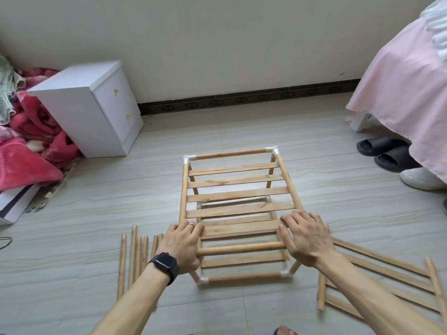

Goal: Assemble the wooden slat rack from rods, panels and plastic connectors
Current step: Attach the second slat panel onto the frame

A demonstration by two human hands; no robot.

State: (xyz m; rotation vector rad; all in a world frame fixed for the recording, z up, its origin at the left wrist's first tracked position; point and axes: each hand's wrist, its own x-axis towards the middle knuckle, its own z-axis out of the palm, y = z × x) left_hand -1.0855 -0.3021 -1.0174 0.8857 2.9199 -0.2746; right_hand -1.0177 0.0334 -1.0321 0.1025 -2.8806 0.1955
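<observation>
Head view, from left to right: a white cabinet [96, 110] stands at ten o'clock from the rack, well apart from it. A row of loose rods [135, 259] lies on the floor at about eight o'clock, not yet used.

The left hand [183, 245] lies flat on the near left corner of the top shelf, fingers straight and pressing down. The rack [232, 197] stands on the floor in the middle. It has a lower shelf, upright legs and a top shelf of slats, with white connectors [274, 149] at both far top corners. The right hand [307, 238] presses the near right corner the same way, fingers spread.

At four o'clock a spare slat panel [387, 281] lies flat on the floor, with the right forearm crossing over part of it.

By the look of it, two levels are built and the top shelf is being seated. The rods and spare panel suggest another level remains.

Both hands cover the near top corners, so whether connectors sit there cannot be told. The lower shelf shows only through the slats, and the spare panel runs off the frame.
</observation>
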